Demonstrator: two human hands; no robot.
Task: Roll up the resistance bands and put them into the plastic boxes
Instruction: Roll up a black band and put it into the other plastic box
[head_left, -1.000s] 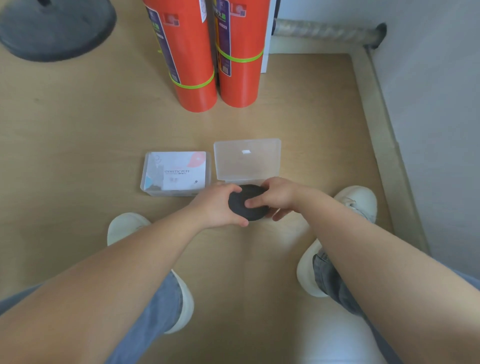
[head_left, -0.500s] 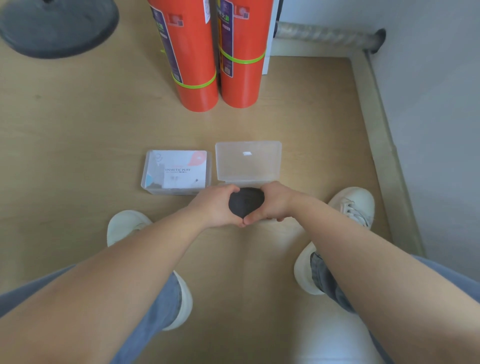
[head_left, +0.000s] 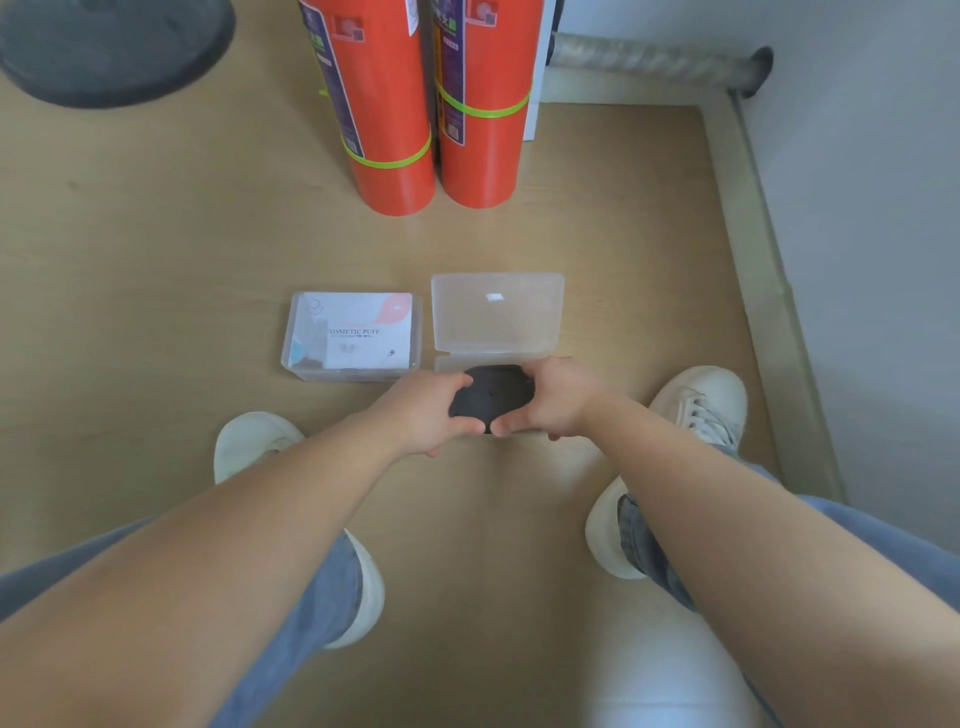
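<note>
Your left hand (head_left: 428, 413) and right hand (head_left: 553, 402) both grip the rolled black resistance band (head_left: 491, 395), one on each side. On each hand the fingers curl over the far edge of the roll and the thumb hooks round the near edge, so the two thumb tips come close together just beneath it. Neither hand is spread wide; each is closed only as far as the roll allows, and the dark bundle fills the gap between your palms.

The band sits right over the base of the open plastic box (head_left: 444, 364), of which only a strip of the far rim shows past your knuckles. You cannot tell from this view whether the roll already rests inside the base or is held just above it. The box's clear lid (head_left: 497, 312) lies folded back flat on the wooden floor (head_left: 156, 249), on the far side of your hands.

Just to the left of it stands a second plastic box (head_left: 353, 338), closed, with a printed label on top and something dark showing through its wall. Your white shoes (head_left: 698, 402) flank the work area, and two orange cylinders (head_left: 387, 119) stand upright further away.
</note>
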